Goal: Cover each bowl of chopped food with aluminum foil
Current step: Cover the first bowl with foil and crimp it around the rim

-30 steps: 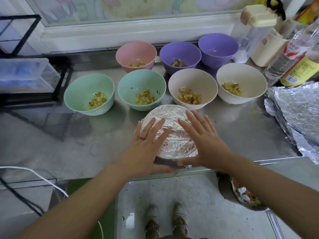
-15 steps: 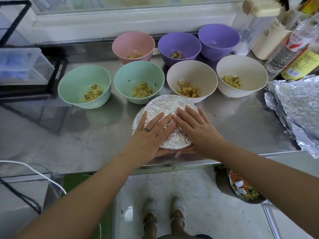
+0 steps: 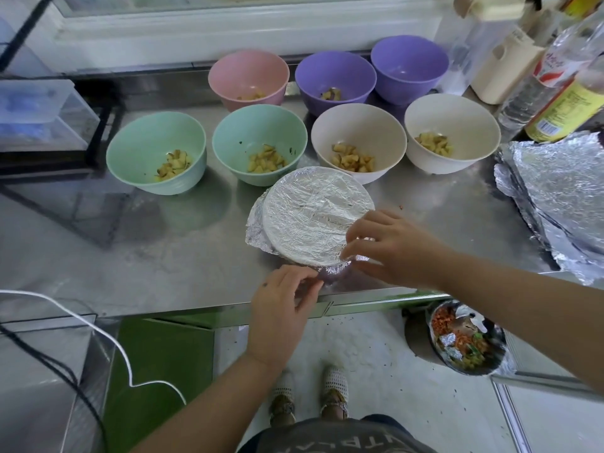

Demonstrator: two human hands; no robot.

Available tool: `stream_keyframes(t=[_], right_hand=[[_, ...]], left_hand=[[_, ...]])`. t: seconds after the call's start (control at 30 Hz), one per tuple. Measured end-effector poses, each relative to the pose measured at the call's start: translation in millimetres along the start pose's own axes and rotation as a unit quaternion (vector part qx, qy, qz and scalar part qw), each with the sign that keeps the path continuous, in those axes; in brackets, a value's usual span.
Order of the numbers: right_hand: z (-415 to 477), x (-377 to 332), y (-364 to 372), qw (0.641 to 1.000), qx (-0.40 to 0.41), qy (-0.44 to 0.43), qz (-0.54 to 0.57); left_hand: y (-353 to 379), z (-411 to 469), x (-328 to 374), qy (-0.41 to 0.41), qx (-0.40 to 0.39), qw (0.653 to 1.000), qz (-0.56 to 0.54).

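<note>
Head view: I see the foil-covered round bowl (image 3: 310, 217) on the grey steel counter (image 3: 163, 263), close to its front edge. It sits just in front of the uncovered cream plastic bowl (image 3: 358, 138) and mint green plastic bowl (image 3: 260, 142), both holding chopped food. Right hand (image 3: 389, 246) pinches crinkled foil at the near-right rim. Left hand (image 3: 281, 308), fingers curled, grips the foil skirt below the near rim. Stack of loose silver foil sheets (image 3: 562, 194) lies at the counter's right end, well apart.
</note>
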State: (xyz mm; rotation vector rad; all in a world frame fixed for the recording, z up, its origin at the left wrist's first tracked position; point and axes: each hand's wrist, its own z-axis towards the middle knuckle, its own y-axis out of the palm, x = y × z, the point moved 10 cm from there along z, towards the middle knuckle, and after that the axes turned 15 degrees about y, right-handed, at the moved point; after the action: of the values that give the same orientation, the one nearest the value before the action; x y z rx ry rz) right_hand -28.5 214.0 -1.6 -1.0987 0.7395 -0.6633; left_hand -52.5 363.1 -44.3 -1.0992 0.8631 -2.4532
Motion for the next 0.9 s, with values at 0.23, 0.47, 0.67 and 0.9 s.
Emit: stream_keyframes(t=[0.23, 0.47, 0.67, 0.9], right_hand=[[10.0, -5.7, 9.1, 1.000, 0.004, 0.007, 0.020], [13.6, -8.5, 15.2, 0.999, -0.014, 0.036, 0.029], [16.5, -10.5, 14.5, 0.999, -0.019, 0.042, 0.025], [17.5, -13.4, 11.7, 0.999, -0.011, 0.041, 0.013]], left_hand=[[33.1, -23.9, -11.9, -0.287, 0.080, 0.936, -0.187], [47.2, -29.4, -12.2, -0.353, 0.170, 0.884, -0.257], [39.6, -32.3, -18.8, -0.351, 0.166, 0.901, -0.192], [22.8, -18.6, -24.6, -0.243, 0.125, 0.956, -0.104]])
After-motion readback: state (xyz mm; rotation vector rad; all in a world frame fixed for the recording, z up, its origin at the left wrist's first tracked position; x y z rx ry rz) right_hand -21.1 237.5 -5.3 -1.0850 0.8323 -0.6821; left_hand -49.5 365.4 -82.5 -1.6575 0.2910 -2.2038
